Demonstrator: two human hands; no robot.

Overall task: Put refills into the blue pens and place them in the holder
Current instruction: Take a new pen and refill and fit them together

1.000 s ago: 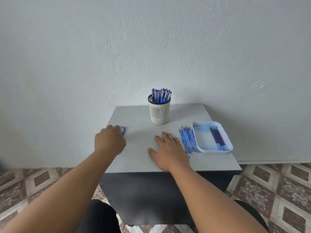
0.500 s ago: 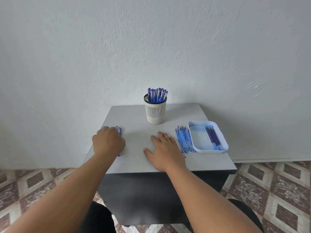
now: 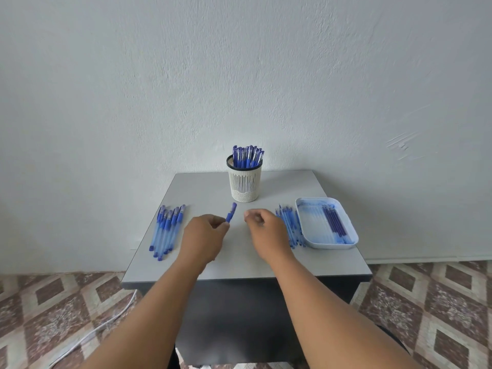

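Observation:
My left hand [image 3: 203, 237] holds a blue pen [image 3: 231, 212] near the table's middle, its capped end pointing up and away. My right hand [image 3: 265, 231] hovers just right of it with fingers curled, holding nothing that I can see. Several blue pens [image 3: 166, 230] lie in a row at the table's left. A cream slotted holder [image 3: 243, 181] at the back centre is full of blue pens [image 3: 247, 155]. Several loose refills [image 3: 288, 225] lie right of my right hand, beside a white tray [image 3: 310, 227] with dark blue refills [image 3: 334, 221] in it.
The small grey table [image 3: 239, 265] stands against a pale wall. Patterned floor tiles spread on both sides, and a white cable [image 3: 93, 334] runs across the floor at the lower left.
My left hand has lifted a pen off the left pile and brought it toward the centre. My right hand has risen from lying flat on the table and curled its fingers.

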